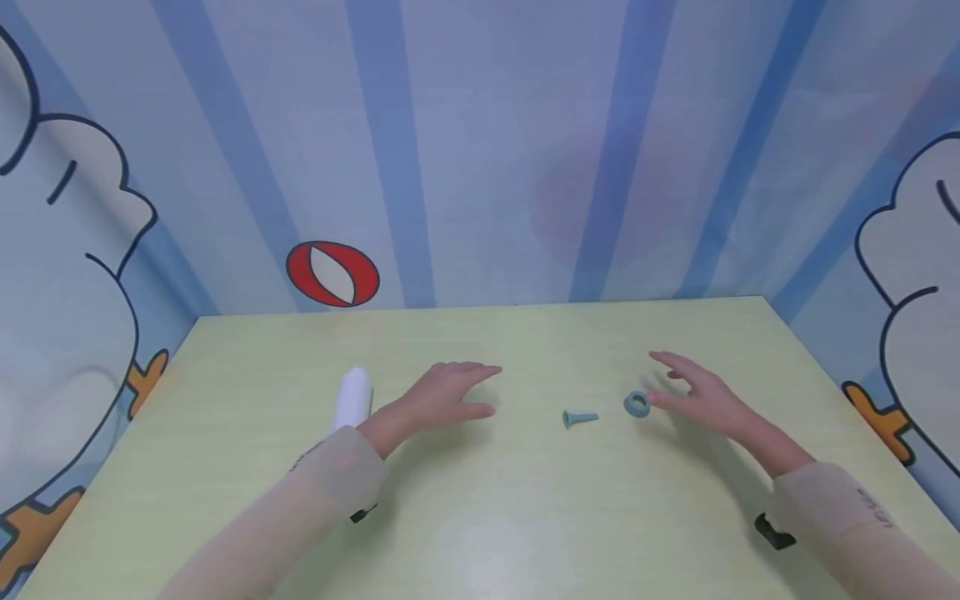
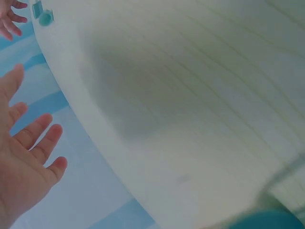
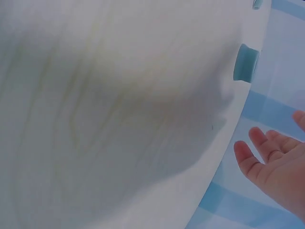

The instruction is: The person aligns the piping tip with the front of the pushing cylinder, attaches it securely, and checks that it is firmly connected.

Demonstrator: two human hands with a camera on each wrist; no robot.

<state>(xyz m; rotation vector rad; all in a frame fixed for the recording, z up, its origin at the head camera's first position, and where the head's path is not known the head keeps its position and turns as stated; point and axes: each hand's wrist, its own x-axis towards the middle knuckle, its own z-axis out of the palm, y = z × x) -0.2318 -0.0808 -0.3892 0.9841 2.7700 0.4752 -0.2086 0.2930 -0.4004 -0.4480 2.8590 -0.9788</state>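
Observation:
My left hand (image 1: 442,398) hovers above the table, fingers stretched to the right and apart from the thumb, holding nothing. To its right lies a small blue-grey peg (image 1: 580,418) with a flared end. Beyond that is a short blue-grey ring (image 1: 637,404) with a hole; in the right wrist view this teal ring (image 3: 246,64) has a concave side. My right hand (image 1: 705,400) is nearest the ring, its thumb tip overlapping the ring's edge in the head view; contact cannot be told. Its fingers are spread and hold nothing.
A white cylinder (image 1: 352,400) lies behind my left wrist, its near end hidden by the sleeve. The pale wood-grained table (image 1: 510,500) ends at a blue striped backdrop (image 1: 495,150). A blurred teal object (image 2: 269,220) shows at the left wrist view's lower edge.

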